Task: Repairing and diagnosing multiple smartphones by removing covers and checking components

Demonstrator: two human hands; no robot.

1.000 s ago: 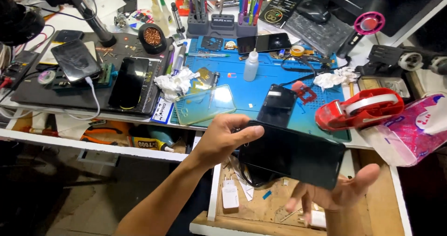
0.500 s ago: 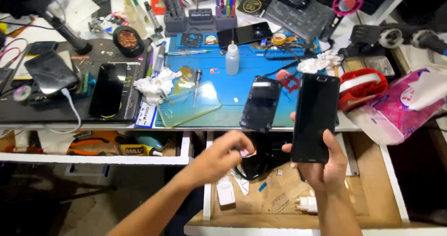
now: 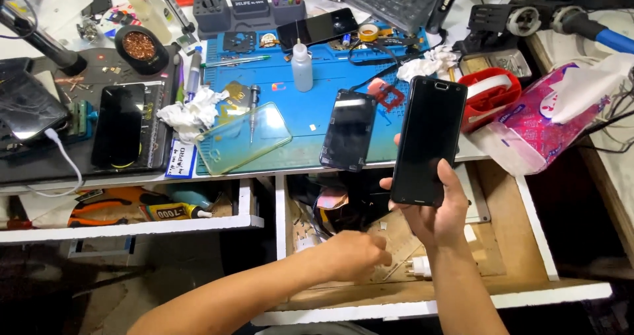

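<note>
My right hand point(image 3: 436, 213) holds a black phone point(image 3: 428, 140) upright over the bench's front edge, dark screen facing me. My left hand point(image 3: 353, 254) is down in the open wooden drawer point(image 3: 508, 236), fingers curled over small scraps. I cannot see whether it grips anything. A white charger plug point(image 3: 419, 266) lies just right of it. A second black phone point(image 3: 348, 129) rests on the blue work mat point(image 3: 330, 77), left of the held phone.
A clear phone case point(image 3: 243, 138), a small white bottle point(image 3: 302, 67) and crumpled tissue point(image 3: 191, 110) lie on the mat. Another black phone point(image 3: 119, 123) sits on the dark mat at left. A red tape dispenser point(image 3: 489, 94) and pink tissue pack point(image 3: 548, 117) stand right.
My right hand turned the phone from lying flat to upright and raised it. My left hand let go of the phone and dropped into the drawer.
</note>
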